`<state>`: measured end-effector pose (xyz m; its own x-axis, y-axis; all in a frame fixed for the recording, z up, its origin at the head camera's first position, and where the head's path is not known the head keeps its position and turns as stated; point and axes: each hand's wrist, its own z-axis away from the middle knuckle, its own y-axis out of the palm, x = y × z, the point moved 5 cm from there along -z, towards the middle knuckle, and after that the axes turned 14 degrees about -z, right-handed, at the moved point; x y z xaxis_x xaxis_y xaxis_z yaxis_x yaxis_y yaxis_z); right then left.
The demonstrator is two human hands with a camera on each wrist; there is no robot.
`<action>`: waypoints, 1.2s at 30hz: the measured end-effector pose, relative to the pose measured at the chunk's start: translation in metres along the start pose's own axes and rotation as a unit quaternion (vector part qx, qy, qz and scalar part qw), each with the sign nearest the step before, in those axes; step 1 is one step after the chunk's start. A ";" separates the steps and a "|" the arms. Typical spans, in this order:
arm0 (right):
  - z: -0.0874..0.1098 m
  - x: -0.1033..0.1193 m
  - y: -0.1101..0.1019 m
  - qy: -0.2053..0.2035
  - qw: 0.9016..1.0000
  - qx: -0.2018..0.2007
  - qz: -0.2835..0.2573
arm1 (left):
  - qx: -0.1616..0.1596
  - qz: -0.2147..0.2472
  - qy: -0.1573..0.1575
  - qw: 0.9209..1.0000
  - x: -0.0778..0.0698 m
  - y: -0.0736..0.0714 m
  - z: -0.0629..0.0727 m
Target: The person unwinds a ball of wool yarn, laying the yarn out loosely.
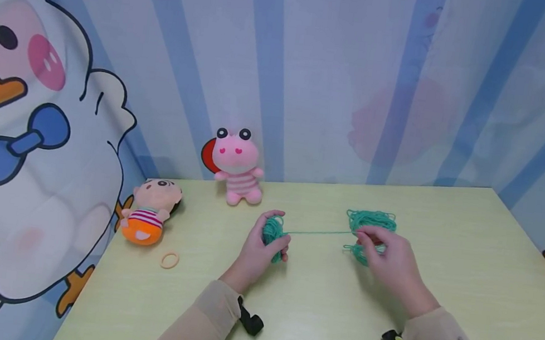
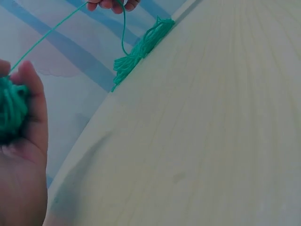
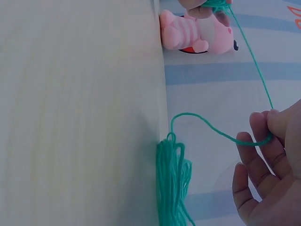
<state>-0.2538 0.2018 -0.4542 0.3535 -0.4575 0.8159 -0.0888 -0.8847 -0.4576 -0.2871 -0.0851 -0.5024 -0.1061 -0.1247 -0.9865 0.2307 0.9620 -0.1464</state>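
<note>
My left hand (image 1: 259, 250) grips a small ball of green yarn (image 1: 273, 232), fingers and thumb curled round it. From that ball a taut green strand (image 1: 319, 233) runs across to my right hand (image 1: 395, 262), which pinches it between thumb and forefinger. A loose skein of green yarn (image 1: 371, 219) lies on the table, partly hidden behind the right hand. In the right wrist view, slack yarn droops from the pinching fingers (image 3: 261, 127) down to the skein (image 3: 171, 183).
A pink striped plush toy (image 1: 239, 169) stands at the table's back edge. Left of it sits a plush doll in orange shorts (image 1: 143, 227), with a small tan ring (image 1: 169, 260) in front. Behind the pale table (image 1: 316, 315) hangs a blue striped backdrop (image 1: 322, 86).
</note>
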 end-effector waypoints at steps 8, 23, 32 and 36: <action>0.004 -0.004 -0.011 0.012 1.000 -0.011 0.004 | -0.017 -0.009 0.030 0.999 0.000 -0.003 0.000; 0.005 -0.035 -0.041 0.075 0.994 -0.049 0.055 | -0.066 0.001 0.018 0.998 0.004 -0.009 -0.002; 0.006 -0.058 -0.053 0.135 0.987 -0.034 0.084 | -0.131 -0.001 -0.007 0.991 0.007 -0.018 -0.002; 0.006 -0.066 -0.051 0.164 0.981 0.001 0.100 | -0.128 -0.003 0.016 0.992 0.004 -0.018 -0.002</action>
<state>-0.2666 0.2779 -0.4869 0.0111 -0.6271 0.7788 -0.1234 -0.7738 -0.6213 -0.2932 -0.1022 -0.5031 -0.1386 -0.1274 -0.9821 -0.0234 0.9918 -0.1254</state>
